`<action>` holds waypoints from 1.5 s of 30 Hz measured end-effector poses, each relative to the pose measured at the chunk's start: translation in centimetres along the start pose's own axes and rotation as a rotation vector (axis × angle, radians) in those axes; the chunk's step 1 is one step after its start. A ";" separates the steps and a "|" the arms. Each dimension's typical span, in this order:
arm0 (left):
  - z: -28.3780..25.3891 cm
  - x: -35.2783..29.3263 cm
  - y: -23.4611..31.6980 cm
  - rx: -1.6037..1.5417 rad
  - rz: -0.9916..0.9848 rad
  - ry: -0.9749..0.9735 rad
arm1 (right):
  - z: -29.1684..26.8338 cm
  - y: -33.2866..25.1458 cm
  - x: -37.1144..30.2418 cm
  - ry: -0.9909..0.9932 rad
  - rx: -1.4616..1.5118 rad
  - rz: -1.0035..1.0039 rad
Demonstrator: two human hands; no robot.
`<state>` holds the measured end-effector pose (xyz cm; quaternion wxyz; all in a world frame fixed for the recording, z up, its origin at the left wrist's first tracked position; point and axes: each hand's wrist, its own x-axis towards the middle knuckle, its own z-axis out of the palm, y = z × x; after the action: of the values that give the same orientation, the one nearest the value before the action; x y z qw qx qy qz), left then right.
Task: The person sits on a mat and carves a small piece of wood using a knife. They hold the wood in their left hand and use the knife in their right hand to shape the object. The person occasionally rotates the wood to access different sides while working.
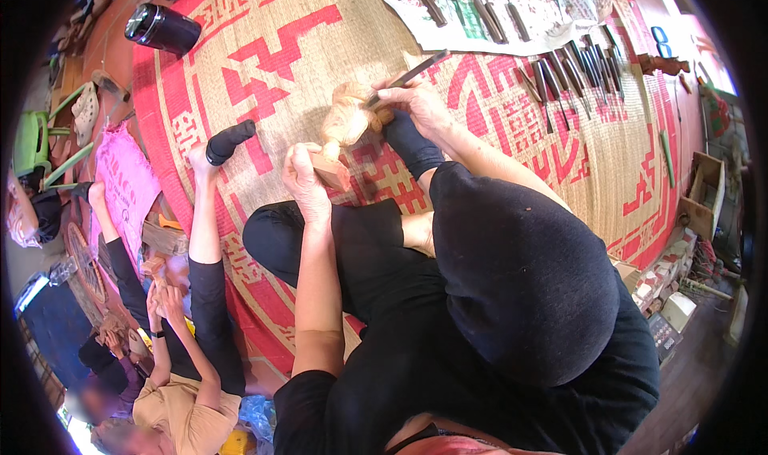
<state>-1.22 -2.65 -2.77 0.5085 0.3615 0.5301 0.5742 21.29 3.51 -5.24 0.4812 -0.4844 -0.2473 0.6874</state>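
Blue numeral (662, 41) on pale surface (650, 21), lettering (122, 185) on pink cloth (138, 219)

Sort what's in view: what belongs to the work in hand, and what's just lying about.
In the work:
- wooden figurine, in the left hand
- slender dark carving tool, in the right hand
- probably the row of handled tools on the woven mat

Lying about:
- black cylindrical container
- pale clog
- pink cloth
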 end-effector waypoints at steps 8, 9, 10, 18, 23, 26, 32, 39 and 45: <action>0.0 0.0 0.0 -0.017 0.004 -0.016 | -0.6 0.0 0.3 0.105 -0.021 0.049; -0.2 0.0 -0.2 -0.024 -0.012 -0.004 | -0.4 -0.2 0.1 0.068 -0.013 0.034; -0.3 0.0 -0.4 -0.032 -0.028 0.008 | -0.2 -0.5 -0.2 0.030 -0.005 0.020; 0.1 -0.1 0.1 -0.027 -0.012 -0.006 | -0.8 0.5 0.2 0.042 -0.020 0.026; -0.3 0.1 -0.5 -0.023 -0.026 0.009 | -0.6 0.4 -0.4 -0.043 0.039 0.018; 0.0 -0.3 0.2 -0.035 -0.043 0.020 | -0.3 0.2 -0.3 -0.067 -0.069 0.034; 0.0 -0.1 -0.1 -0.014 -0.029 0.010 | -0.9 0.2 -0.1 0.053 0.006 0.024; 0.0 0.0 -0.3 -0.019 -0.018 0.026 | -0.2 0.2 0.0 -0.025 -0.054 0.030; 0.1 -0.2 0.3 -0.011 -0.025 0.018 | 0.4 -0.6 -0.1 0.057 -0.055 0.001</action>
<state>-1.11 -2.75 -2.47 0.5128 0.3468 0.5361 0.5739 21.21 3.76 -4.53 0.4745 -0.5170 -0.2521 0.6664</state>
